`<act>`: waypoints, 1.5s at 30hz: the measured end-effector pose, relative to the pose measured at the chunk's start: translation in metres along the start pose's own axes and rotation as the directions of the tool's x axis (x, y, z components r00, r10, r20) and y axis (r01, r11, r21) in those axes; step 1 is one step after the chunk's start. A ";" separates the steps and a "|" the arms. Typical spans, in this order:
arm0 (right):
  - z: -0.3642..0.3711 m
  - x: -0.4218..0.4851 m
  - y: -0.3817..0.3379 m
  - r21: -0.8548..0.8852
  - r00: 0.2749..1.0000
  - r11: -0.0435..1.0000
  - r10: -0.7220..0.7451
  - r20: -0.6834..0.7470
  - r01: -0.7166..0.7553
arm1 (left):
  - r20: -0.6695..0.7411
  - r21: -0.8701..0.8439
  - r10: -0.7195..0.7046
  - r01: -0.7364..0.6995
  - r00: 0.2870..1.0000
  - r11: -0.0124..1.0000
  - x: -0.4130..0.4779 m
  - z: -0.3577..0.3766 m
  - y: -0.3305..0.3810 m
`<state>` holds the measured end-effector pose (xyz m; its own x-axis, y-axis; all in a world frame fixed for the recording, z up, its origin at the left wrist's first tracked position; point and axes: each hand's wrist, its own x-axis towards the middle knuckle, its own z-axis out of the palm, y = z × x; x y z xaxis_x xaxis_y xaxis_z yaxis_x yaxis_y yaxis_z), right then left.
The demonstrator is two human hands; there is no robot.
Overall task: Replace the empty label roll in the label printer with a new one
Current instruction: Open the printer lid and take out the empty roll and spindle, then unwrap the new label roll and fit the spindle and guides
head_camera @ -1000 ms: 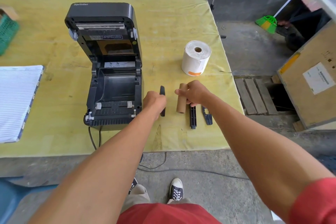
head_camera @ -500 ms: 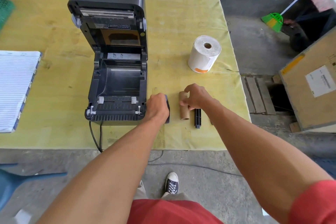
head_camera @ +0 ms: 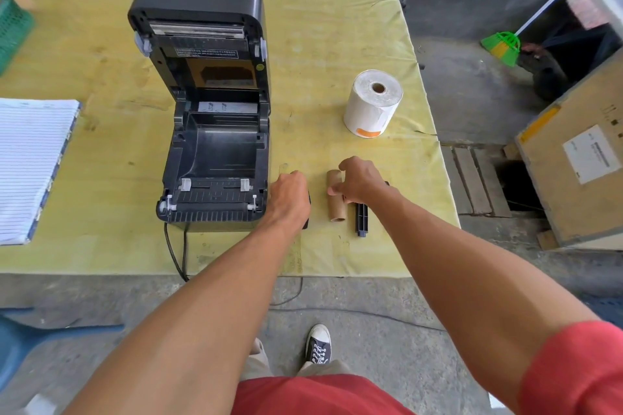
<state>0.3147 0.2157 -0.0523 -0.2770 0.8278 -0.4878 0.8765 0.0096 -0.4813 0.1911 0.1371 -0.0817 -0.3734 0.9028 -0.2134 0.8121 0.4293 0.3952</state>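
The black label printer (head_camera: 209, 145) stands open on the yellow table (head_camera: 337, 27), its roll bay empty. A new white label roll (head_camera: 372, 103) stands on end to its right. The empty brown cardboard core (head_camera: 337, 207) lies near the table's front edge. My right hand (head_camera: 359, 180) curls over the core's far end, thumb on its side. My left hand (head_camera: 290, 195) is curled over a black plastic guide piece (head_camera: 306, 212) just right of the printer's front corner; most of that piece is hidden. A black spindle (head_camera: 360, 217) lies right of the core.
A lined notepad (head_camera: 30, 165) lies at the table's left and a green basket (head_camera: 13, 30) at far left. The printer's cables (head_camera: 175, 253) hang over the front edge. A wooden crate (head_camera: 580, 158) and a green broom (head_camera: 500, 45) are on the floor at right.
My right hand lowered the cardboard core onto the table beside the spindle. My left hand closed over the black guide piece by the printer. The camera moved closer.
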 end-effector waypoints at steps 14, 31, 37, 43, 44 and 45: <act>-0.045 -0.011 0.027 0.008 0.982 0.999 0.038 -0.187 -0.037 | -0.103 0.118 0.204 -0.192 0.974 0.974 0.024 -0.064 0.024; -0.057 0.038 0.060 0.136 0.947 0.982 0.166 -0.276 -0.132 | 0.080 0.265 0.565 -0.564 0.821 0.782 0.099 -0.070 0.106; -0.080 0.088 0.066 0.128 0.973 0.988 0.112 -0.204 -0.087 | 0.212 0.373 0.476 -0.521 0.854 0.768 0.141 -0.053 0.137; -0.098 0.121 0.072 0.148 0.987 0.989 0.009 -0.158 0.014 | 0.270 0.272 0.438 -0.504 0.858 0.820 0.171 -0.047 0.159; -0.099 0.124 0.073 0.157 0.987 0.987 0.001 -0.158 0.024 | 0.275 0.247 0.431 -0.497 0.859 0.832 0.173 -0.046 0.161; -0.101 0.128 0.074 0.176 0.988 0.984 -0.010 -0.157 0.038 | 0.268 0.217 0.417 -0.476 0.869 0.852 0.175 -0.046 0.162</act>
<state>0.3844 0.3788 -0.0768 -0.2208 0.9054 -0.3626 0.7820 -0.0579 -0.6205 0.2364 0.3658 -0.0138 0.1344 0.9562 -0.2600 0.9672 -0.0696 0.2442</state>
